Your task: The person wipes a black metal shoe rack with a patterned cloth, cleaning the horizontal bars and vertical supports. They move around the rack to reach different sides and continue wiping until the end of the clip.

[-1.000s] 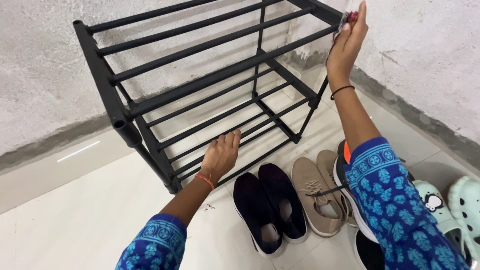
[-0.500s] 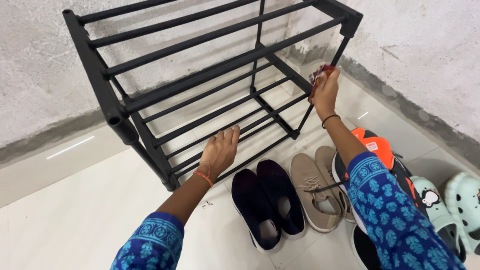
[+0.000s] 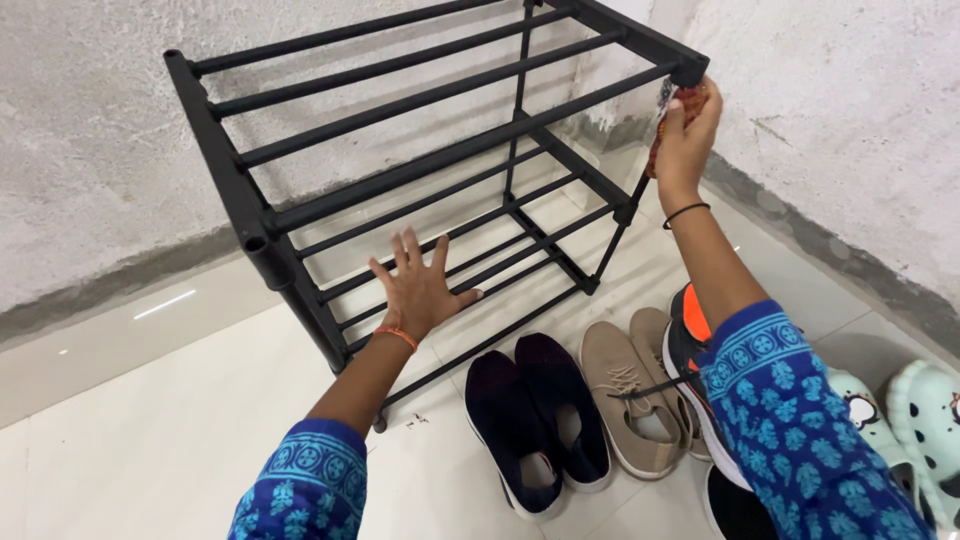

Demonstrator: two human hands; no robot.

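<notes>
We press the cloth (image 3: 676, 118), clamped in our right hand (image 3: 686, 135), against the rack (image 3: 420, 170) at its far right top corner. Our left hand (image 3: 418, 290), fingers spread apart, hovers before the lower left rails, nearer us.

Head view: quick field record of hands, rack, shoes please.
left hand: open, fingers spread, at the lower bars of the rack
right hand: grip closed on a reddish cloth, pressed against the rack's top right corner
rack: black, bare bars, tilted, in a wall corner
shoes: dark pair, beige pair, both on the floor in front of the rack
</notes>
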